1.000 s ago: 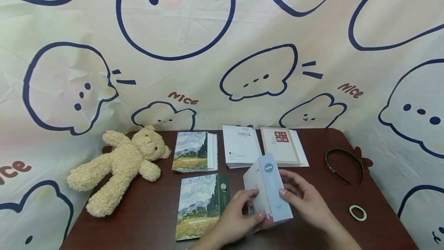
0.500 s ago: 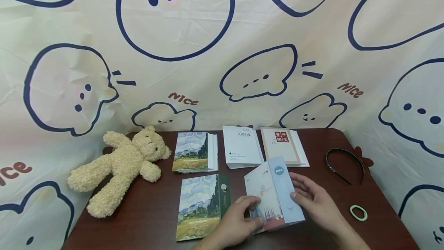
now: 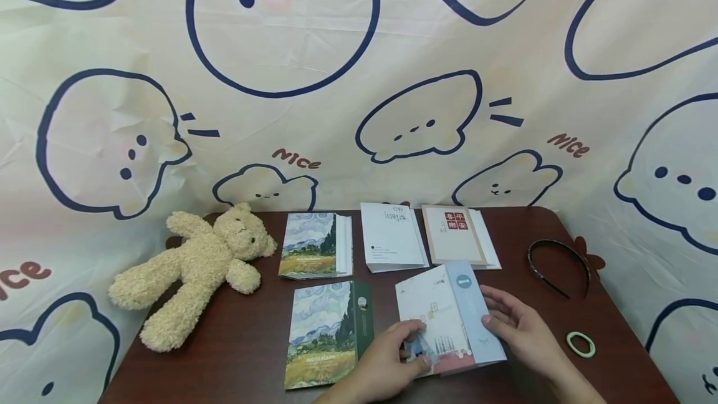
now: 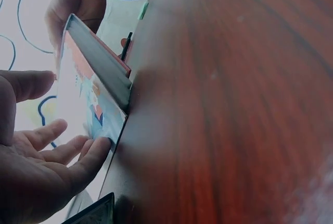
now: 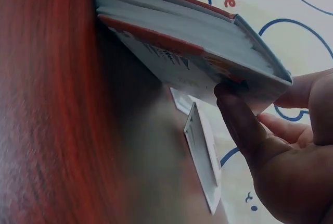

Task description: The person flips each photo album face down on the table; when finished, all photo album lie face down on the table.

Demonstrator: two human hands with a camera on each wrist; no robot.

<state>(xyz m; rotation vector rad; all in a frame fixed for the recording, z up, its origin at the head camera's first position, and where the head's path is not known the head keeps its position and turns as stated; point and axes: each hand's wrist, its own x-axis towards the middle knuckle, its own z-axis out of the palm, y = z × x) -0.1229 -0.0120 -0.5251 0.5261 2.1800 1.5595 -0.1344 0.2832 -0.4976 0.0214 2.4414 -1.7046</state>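
Both hands hold a small hardcover photo album (image 3: pixel 439 307), pale with a light-blue spine strip and a pinkish lower edge, tilted just above the table's front. My left hand (image 3: pixel 387 351) grips its left side, fingertips on the cover near the lower corner; in the left wrist view, the left hand's fingers (image 4: pixel 93 159) touch the cover by the table. My right hand (image 3: pixel 527 329) grips the spine side, thumb on the blue strip and other fingers behind. The page block (image 5: pixel 187 31) shows between the covers in the right wrist view. Some fingertips are hidden.
A painted-cover photo album (image 3: pixel 320 329) lies left of the hands, with a similar one (image 3: pixel 306 245) behind. A white album (image 3: pixel 389 235) and a beige album (image 3: pixel 454 235) lie at the back. A teddy bear (image 3: pixel 204 267), headband (image 3: pixel 535 267) and green ring (image 3: pixel 569 346) flank them.
The held album has turned its front cover more toward the head camera and tilted flatter. My right hand has moved right and slightly down with the spine; my left has shifted slightly right.
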